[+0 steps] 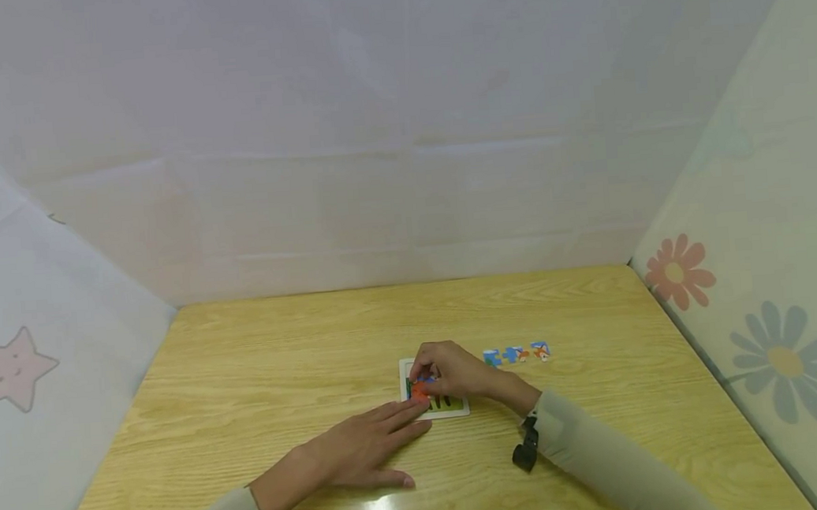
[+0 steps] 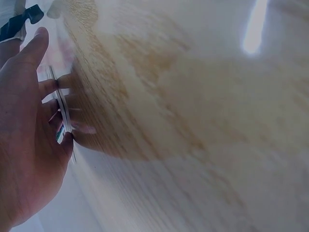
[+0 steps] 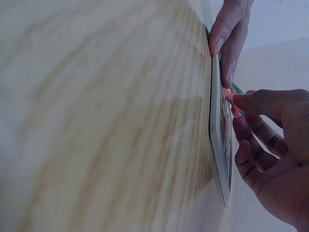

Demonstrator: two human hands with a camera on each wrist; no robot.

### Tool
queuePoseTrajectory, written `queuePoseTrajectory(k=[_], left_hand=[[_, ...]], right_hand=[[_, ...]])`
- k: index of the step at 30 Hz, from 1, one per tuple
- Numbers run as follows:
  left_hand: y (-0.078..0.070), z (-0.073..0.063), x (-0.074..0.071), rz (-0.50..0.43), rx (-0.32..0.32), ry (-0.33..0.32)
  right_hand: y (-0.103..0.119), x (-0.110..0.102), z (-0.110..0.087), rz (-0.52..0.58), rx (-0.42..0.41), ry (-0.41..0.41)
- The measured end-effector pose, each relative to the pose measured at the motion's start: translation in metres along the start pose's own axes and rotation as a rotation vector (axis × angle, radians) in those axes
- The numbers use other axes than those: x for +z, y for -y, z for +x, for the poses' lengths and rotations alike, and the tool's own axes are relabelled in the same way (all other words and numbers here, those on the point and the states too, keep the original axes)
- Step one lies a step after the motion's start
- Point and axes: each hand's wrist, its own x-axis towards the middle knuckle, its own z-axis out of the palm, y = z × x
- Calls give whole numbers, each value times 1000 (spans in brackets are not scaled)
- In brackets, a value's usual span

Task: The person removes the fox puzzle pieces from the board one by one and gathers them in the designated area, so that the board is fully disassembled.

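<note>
From my head, I see the puzzle board (image 1: 451, 414) on the table (image 1: 279, 343), roughly midway between its left and right edges; the table's near edge is cut off. My right hand (image 1: 459, 368) bends over the board and covers its far right corner and much of the print. My left hand (image 1: 365, 444) lies flat, straight fingers close together on the board's near left part, thumb spread away. Three loose pieces (image 1: 513, 355) lie just past my right hand, toward the table's right edge. A black strap (image 1: 526, 446) shows at my right cuff; the left one is mostly out of sight. Patterned cloth (image 1: 412, 207) stands along the table's far, left and right edges.

From my left wrist, the board is a thin edge behind my hand, its print unreadable, and glare (image 2: 255, 29) whitens the tabletop.

From my right wrist, my thumb and forefinger pinch a puzzle piece (image 3: 235, 110) above the board, hiding most of it. My left fingertips touch the board's end; the cloth behind is blurred.
</note>
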Motion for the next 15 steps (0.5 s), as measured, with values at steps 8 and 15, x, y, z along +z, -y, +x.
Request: queuePoseTrajectory(k=[8, 15], left_hand=[[0, 0, 2, -6, -7, 8], [0, -1, 2, 7, 7, -13]], right_hand=[[0, 0, 1, 12, 15, 13], [-3, 2, 1, 50, 9, 24]])
